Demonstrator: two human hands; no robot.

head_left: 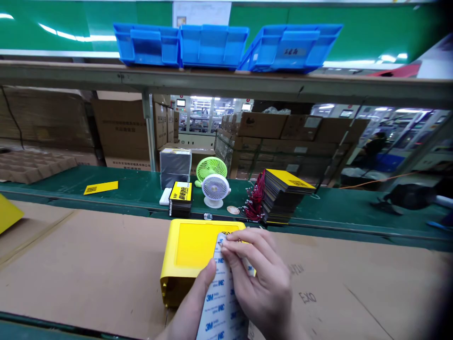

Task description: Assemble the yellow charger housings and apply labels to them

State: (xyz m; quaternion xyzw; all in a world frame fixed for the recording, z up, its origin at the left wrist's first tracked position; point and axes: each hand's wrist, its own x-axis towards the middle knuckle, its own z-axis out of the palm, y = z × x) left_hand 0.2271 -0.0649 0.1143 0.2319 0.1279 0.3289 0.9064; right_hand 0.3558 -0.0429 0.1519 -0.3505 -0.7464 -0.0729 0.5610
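Note:
A flat panel with a white 3M-printed adhesive backing (214,309) is held up in front of me, its printed side towards me. My left hand (193,300) grips its left edge, the thumb lying along it. My right hand (264,276) pinches at the panel's top corner, thumb and index finger together on the backing. Whether a bit of liner is lifted there is too small to tell. Just behind the panel stands a yellow box-shaped housing (193,245) with a recessed top and an open dark front; my hands partly cover its right side.
Cardboard (88,264) covers the bench. Behind it stand a stack of yellow-topped panels (286,198), red wires (255,198), a white fan (215,189), a green fan (210,167) and a smaller label stack (180,196). Blue bins (214,47) sit on the overhead shelf.

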